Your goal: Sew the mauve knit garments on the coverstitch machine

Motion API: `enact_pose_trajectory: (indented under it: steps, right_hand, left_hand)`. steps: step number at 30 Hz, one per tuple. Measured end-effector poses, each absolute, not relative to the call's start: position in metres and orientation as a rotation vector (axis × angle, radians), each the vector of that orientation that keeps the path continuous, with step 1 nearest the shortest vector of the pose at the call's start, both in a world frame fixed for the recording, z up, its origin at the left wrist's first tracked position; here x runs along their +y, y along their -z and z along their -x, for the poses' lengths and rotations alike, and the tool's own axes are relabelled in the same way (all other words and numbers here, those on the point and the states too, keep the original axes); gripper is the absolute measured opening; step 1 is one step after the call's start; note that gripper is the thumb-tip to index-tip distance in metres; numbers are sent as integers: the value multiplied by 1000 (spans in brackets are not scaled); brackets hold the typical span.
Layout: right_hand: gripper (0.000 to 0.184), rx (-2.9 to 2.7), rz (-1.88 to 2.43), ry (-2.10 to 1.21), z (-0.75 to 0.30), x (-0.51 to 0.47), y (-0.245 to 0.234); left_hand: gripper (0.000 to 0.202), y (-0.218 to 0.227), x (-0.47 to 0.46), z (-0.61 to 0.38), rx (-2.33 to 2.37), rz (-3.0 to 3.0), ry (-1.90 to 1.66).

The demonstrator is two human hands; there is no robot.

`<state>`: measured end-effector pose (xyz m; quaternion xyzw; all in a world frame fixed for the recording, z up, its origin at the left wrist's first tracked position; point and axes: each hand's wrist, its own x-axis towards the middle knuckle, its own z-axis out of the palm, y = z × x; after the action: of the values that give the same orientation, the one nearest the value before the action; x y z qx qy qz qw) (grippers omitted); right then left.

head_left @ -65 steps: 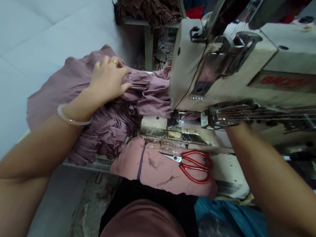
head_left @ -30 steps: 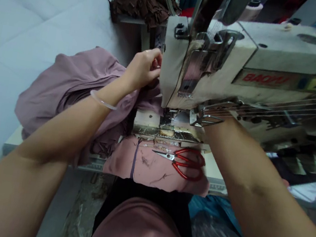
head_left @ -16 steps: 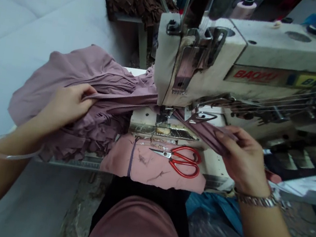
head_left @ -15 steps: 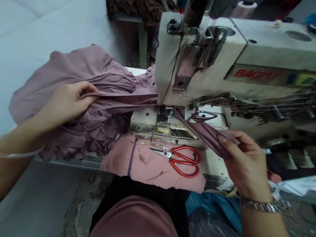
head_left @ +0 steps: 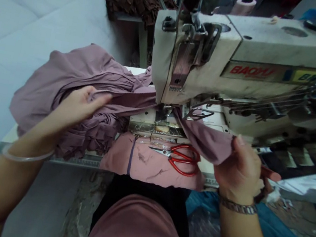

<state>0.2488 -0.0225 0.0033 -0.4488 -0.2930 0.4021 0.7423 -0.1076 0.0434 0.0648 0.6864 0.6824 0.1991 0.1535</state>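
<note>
Mauve fabric (head_left: 207, 139) passes beneath the sewing machine (head_left: 210, 66), long axis left to right — the right hand (head_left: 238, 170) pinches its right end, fingers closed; the left hand (head_left: 77, 105), at its left stretch, has thumb parted — grip unclear.

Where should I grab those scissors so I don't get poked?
Probably by the red handles, coming from the right. The scissors lie flat on pink cloth, loops toward the right and pointed blades toward the left, so that side keeps you away from the tip. The right hand is nearer, but it grips mauve fabric.
</note>
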Motion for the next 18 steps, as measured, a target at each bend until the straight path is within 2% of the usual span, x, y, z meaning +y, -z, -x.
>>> enact_pose_trajectory:
  steps: [4,7,10,12,15,17,18]
  right_hand:
    - [23,-862,1021,-807,-231,-27,-12]
    - [23,-656,958,-761,-248,-24,-17]
    - [13,-433,904,-780,-266,-22,-16]
    - [13,-493,949,-703,-262,-23,-11]
    - [14,-1170,1049,-464,-233,-21,-4]
    - [14,-1845,1001,-264,-213,-16,0]
    - [22,-2105,962,-147,-208,-12,2]
  left_hand:
    - [24,-55,45,114,2108,-2237,-554]
    - [22,-62,35,135,2032,-2218,-649]
    - [22,-75,24,154,2000,-1713,-832]
    - [26,-82,22,152,1953,-1303,-1074]
    - [30,-82,25,117,1745,-1226,-1332]
    - [34,-68,28,82,1478,-1634,-1198]
    - [34,-58,28,65,1255,-1955,-944]
